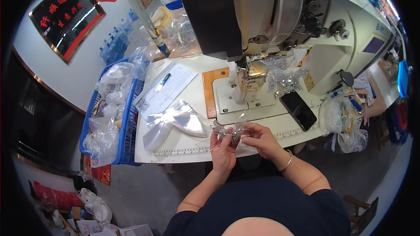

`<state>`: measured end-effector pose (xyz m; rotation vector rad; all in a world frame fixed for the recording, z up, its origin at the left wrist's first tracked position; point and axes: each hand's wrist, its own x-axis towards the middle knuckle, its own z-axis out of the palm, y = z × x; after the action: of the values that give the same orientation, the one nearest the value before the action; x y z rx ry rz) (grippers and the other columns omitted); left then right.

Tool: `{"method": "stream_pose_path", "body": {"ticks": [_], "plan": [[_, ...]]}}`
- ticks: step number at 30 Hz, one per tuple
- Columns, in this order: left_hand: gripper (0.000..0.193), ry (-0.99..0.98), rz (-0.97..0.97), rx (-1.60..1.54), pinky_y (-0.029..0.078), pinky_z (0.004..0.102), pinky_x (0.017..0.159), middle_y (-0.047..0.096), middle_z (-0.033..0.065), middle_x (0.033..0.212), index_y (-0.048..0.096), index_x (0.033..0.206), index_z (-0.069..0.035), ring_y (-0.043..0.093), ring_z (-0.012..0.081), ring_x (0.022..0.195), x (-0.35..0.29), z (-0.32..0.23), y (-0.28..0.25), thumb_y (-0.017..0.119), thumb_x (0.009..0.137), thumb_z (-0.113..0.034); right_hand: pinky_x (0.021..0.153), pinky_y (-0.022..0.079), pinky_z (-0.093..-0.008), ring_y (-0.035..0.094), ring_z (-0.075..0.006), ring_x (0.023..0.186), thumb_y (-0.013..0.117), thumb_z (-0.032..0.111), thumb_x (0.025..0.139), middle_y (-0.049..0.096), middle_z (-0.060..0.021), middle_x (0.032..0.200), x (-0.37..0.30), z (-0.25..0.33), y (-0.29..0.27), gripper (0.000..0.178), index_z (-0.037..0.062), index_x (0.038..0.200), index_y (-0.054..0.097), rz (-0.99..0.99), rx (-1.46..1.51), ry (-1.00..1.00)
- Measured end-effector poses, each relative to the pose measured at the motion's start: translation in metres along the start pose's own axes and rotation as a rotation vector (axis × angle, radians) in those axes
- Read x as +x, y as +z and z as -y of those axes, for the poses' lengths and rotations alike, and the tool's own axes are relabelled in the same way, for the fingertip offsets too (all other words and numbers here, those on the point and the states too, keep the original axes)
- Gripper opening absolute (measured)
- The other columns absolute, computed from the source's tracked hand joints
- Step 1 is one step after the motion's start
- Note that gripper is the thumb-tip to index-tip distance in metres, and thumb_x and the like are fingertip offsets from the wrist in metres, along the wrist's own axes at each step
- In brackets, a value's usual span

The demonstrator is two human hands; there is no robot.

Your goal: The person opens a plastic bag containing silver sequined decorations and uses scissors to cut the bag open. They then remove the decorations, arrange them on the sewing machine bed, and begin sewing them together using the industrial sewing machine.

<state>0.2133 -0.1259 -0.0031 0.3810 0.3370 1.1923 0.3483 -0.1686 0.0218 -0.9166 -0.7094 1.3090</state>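
A small glittery silver piece (234,136), bunched and sparkling like rhinestone trim, is held just in front of the table's near edge. My left hand (223,152) pinches it from the left, thumb across its front. At its right edge are the bent, closed fingers of my right hand (261,142); exactly where they grip is partly hidden. Just beyond my hands stands a sewing machine (258,76), its needle area over a metal plate. More glittery silver pieces (284,78) lie heaped beside the machine's head.
Shiny clear plastic strips (175,120) and a printed sheet (168,85) lie left on the white table. A black phone (299,110) rests right of the machine. A blue basket (127,135) of plastic bags stands at the left; another clear bag (343,120) hangs at the right edge.
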Motion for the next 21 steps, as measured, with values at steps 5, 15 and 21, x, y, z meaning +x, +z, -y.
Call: {"method": "stream_pose_path", "body": {"ticks": [5, 15, 21], "plan": [[0.036, 0.022, -0.072, 0.085, 0.052, 0.0366, 0.084, 0.058, 0.0075, 0.109, 0.048, 0.12, -0.015, 0.058, 0.0191, 0.101, 0.0, 0.003, 0.003, 0.051, 0.089, 0.003, 0.078, 0.049, -0.0257, 0.06, -0.0131, 0.084, 0.067, -0.002, 0.078, 0.064, -0.0073, 0.091, 0.005, -0.006, 0.009, 0.019, -0.0018, 0.096, 0.062, -0.13, -0.151, -0.102], [0.036, -0.083, -0.11, 0.082, 0.052, 0.0302, 0.08, 0.059, 0.008, 0.11, 0.047, 0.12, -0.014, 0.059, 0.0161, 0.098, -0.001, -0.006, 0.007, 0.053, 0.088, 0.002, 0.071, 0.048, -0.0236, 0.058, -0.011, 0.076, 0.067, 0.007, 0.082, 0.063, -0.0049, 0.087, 0.008, 0.003, 0.005, 0.021, -0.0001, 0.101, 0.061, -0.118, 0.162, 0.1], [0.035, -0.182, -0.099, 0.019, 0.054, 0.0272, 0.073, 0.06, 0.0029, 0.109, 0.048, 0.12, -0.016, 0.06, 0.012, 0.092, 0.003, -0.028, 0.008, 0.054, 0.088, -0.002, 0.095, 0.039, -0.0359, 0.042, -0.0235, 0.116, 0.058, 0.013, 0.085, 0.037, -0.0135, 0.129, 0.006, 0.007, -0.031, 0.053, 0.0004, 0.132, 0.036, -0.595, -0.741, -0.726]]}}
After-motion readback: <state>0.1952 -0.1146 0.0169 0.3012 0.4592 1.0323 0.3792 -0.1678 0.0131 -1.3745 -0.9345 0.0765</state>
